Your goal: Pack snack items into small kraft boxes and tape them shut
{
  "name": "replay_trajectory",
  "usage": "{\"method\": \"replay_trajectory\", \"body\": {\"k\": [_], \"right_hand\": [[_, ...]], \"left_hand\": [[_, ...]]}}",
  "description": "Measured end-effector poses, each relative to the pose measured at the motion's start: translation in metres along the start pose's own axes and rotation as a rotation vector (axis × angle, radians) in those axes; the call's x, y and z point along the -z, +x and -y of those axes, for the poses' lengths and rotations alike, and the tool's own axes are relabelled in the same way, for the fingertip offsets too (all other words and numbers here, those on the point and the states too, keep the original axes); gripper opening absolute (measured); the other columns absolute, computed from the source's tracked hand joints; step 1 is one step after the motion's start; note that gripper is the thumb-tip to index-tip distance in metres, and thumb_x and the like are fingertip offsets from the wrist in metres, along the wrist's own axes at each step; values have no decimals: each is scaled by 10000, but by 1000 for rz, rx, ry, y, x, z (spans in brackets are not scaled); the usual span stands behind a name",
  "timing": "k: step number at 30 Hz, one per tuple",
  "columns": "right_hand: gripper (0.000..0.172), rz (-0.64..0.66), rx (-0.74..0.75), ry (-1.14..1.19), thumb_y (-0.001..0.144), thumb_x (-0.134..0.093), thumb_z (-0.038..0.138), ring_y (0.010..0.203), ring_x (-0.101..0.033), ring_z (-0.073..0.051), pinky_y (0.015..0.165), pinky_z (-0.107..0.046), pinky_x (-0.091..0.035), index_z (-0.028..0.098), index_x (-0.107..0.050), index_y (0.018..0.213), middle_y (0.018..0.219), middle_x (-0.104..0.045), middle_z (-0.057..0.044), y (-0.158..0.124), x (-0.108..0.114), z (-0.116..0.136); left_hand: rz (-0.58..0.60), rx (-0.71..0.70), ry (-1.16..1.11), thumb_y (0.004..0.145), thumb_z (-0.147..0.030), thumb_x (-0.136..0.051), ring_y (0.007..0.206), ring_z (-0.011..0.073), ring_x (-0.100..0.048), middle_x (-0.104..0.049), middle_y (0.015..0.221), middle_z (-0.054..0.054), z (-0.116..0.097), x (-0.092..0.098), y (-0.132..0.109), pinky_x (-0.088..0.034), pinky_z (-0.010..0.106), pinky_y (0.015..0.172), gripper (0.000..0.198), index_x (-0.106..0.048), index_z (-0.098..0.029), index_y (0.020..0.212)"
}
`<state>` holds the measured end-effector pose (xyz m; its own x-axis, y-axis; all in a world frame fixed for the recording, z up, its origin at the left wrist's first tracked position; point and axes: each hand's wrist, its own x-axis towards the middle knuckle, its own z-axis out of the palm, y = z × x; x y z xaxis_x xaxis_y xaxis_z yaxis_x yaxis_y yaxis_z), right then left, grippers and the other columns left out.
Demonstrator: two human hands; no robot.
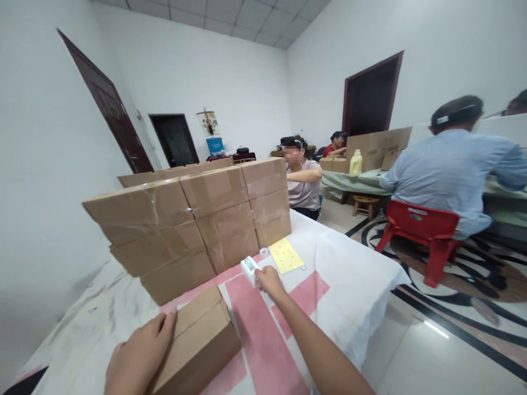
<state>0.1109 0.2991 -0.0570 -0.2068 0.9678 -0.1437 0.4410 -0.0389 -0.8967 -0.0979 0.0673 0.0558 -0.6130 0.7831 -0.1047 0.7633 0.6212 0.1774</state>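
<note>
A closed cardboard box (201, 334) lies on the table directly in front of me. My left hand (142, 348) grips its left side, with the thumb along the top edge. Farther forward, my right hand (268, 281) is closed on a small white device (249, 269) with a greyish window on top; its exact kind I cannot make out. This device is just above or on the table, close to the stacked boxes. Near it are a yellow dotted sheet (286, 255) and a small roll of tape (264, 252).
Stacked cardboard boxes (222, 219) form a wall across the table's far side. The white-and-pink tablecloth (349, 258) hangs over the right edge. A person (307, 181) sits behind the boxes; another person (457, 164) sits on a red chair (424, 222) at the right.
</note>
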Motion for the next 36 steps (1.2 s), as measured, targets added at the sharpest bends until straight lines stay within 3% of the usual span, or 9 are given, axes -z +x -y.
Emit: {"method": "replay_trajectory", "body": {"k": [8, 15, 27, 36], "right_hand": [[316, 83, -20, 31, 920, -496, 308, 352, -513, -151, 408, -226, -353, 202, -520, 623, 385, -494, 2, 6, -2, -9], [266, 109, -9, 47, 924, -492, 324, 367, -559, -166, 399, -227, -350, 188, -546, 701, 412, -519, 7, 15, -5, -16], [391, 46, 43, 53, 921, -503, 294, 379, -481, -106, 449, -213, -329, 199, -494, 542, 373, -495, 14, 13, -2, -10], [419, 41, 32, 66, 950, -473, 290, 351, -466, -115, 428, -218, -311, 216, -459, 538, 329, -453, 20, 10, 1, -6]], "left_hand": [[-2, -15, 0, 947, -537, -114, 1185, 354, -636, -725, 1221, 153, -4, 2, -2, -375, 545, 1042, 640, -664, -246, 1099], [-40, -17, -11, 949, -525, -141, 1127, 351, -666, -754, 1148, 138, -6, 3, -5, -415, 528, 1006, 610, -685, -257, 1019], [-8, 13, 17, 941, -548, -111, 1196, 330, -623, -723, 1230, 131, -5, 0, -2, -362, 522, 1048, 644, -658, -254, 1111], [-7, 9, 9, 943, -549, -103, 1225, 330, -607, -704, 1279, 134, -6, 2, -2, -352, 518, 1057, 666, -655, -250, 1165]]}}
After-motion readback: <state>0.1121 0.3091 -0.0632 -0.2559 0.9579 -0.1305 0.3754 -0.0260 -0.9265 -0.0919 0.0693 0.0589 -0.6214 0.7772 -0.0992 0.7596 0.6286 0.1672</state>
